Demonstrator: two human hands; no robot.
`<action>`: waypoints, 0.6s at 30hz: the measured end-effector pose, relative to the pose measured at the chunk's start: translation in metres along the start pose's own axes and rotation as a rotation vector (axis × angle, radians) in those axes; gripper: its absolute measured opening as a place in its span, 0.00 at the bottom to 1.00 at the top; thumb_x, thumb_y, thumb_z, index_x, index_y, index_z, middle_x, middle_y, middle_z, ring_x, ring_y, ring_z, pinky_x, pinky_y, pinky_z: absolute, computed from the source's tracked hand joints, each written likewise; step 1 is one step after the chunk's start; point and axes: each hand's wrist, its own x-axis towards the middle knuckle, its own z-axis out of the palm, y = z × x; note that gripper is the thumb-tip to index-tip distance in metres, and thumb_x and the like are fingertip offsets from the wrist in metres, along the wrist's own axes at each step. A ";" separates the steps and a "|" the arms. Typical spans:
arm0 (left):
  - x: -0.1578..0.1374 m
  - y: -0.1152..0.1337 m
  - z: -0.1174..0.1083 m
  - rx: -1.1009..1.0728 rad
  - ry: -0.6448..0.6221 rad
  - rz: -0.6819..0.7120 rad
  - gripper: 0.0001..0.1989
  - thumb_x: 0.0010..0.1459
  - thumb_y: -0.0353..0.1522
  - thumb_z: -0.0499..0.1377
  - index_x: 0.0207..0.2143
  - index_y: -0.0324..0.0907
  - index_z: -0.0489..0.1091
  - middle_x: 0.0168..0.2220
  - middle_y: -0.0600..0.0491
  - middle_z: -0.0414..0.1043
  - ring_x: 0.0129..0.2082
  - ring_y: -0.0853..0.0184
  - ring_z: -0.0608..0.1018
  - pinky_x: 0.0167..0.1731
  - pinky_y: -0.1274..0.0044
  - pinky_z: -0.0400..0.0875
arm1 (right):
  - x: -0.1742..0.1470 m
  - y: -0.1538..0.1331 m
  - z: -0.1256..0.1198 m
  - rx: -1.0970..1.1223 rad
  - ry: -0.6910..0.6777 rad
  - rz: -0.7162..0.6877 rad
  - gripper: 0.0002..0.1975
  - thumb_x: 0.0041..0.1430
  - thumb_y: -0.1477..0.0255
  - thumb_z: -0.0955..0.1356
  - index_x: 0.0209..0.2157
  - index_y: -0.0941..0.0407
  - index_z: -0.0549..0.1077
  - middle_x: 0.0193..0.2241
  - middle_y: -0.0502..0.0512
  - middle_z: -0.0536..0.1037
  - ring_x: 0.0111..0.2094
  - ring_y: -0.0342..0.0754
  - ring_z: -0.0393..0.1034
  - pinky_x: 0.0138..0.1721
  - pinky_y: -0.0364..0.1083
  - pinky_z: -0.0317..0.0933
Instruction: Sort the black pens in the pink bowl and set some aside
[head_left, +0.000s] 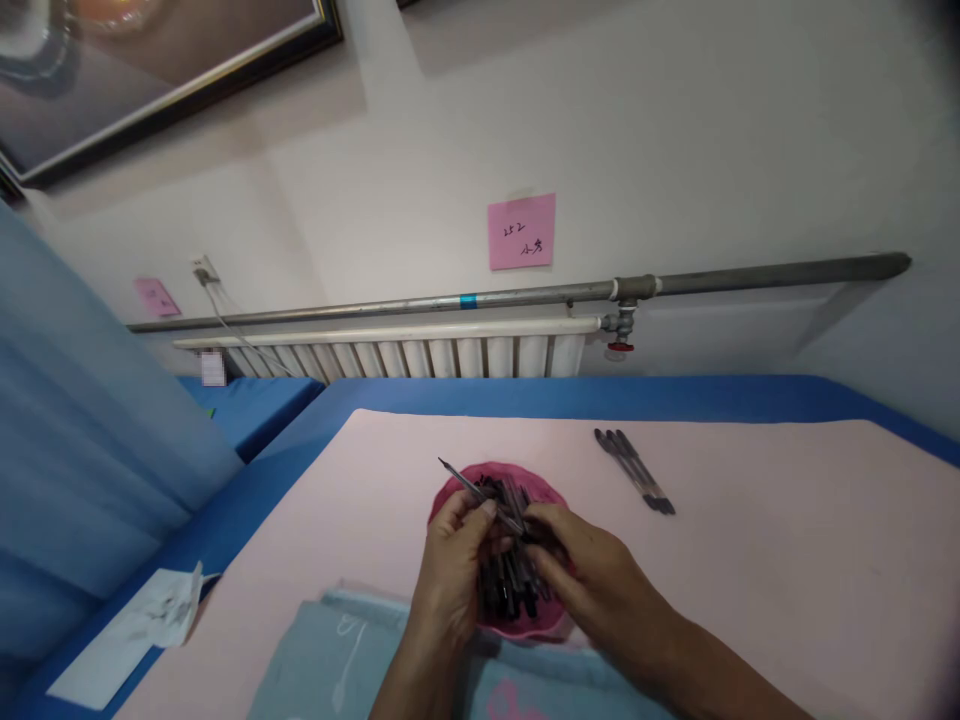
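Our left hand [450, 560] and right hand [577, 570] close together on one thin pen refill [480, 492] — long axis 10 to 4 o'clock | pinched directly over the pink bowl [450, 490] of refills mid-bench | loose pens [634, 470] at 2 o'clock — right hand nearer.

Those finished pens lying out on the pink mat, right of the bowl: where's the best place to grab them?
Grip the pens across the middle of their barrels, coming straight down from above. They lie flat, side by side, slanting from far-left to near-right, with bare pink mat around them, so fingers should close crosswise to that slant.
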 end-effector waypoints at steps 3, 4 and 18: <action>0.000 -0.001 0.000 0.034 -0.005 0.022 0.13 0.44 0.34 0.64 0.32 0.37 0.70 0.30 0.50 0.73 0.28 0.70 0.74 0.28 0.80 0.68 | 0.001 0.002 0.002 0.065 -0.023 0.068 0.08 0.57 0.74 0.60 0.39 0.52 0.66 0.32 0.50 0.75 0.32 0.46 0.71 0.34 0.46 0.63; 0.000 -0.001 0.000 0.040 -0.011 0.026 0.13 0.45 0.34 0.64 0.33 0.36 0.70 0.30 0.50 0.73 0.28 0.70 0.74 0.28 0.80 0.68 | 0.001 0.002 0.002 0.096 -0.032 0.094 0.08 0.57 0.74 0.60 0.38 0.52 0.66 0.31 0.50 0.75 0.31 0.46 0.71 0.32 0.46 0.63; 0.000 -0.003 -0.003 0.112 -0.072 0.071 0.10 0.48 0.33 0.61 0.33 0.38 0.70 0.29 0.51 0.72 0.28 0.70 0.73 0.30 0.78 0.66 | 0.001 -0.002 0.003 0.119 -0.045 0.210 0.05 0.52 0.75 0.62 0.33 0.53 0.66 0.27 0.48 0.74 0.29 0.46 0.70 0.31 0.45 0.62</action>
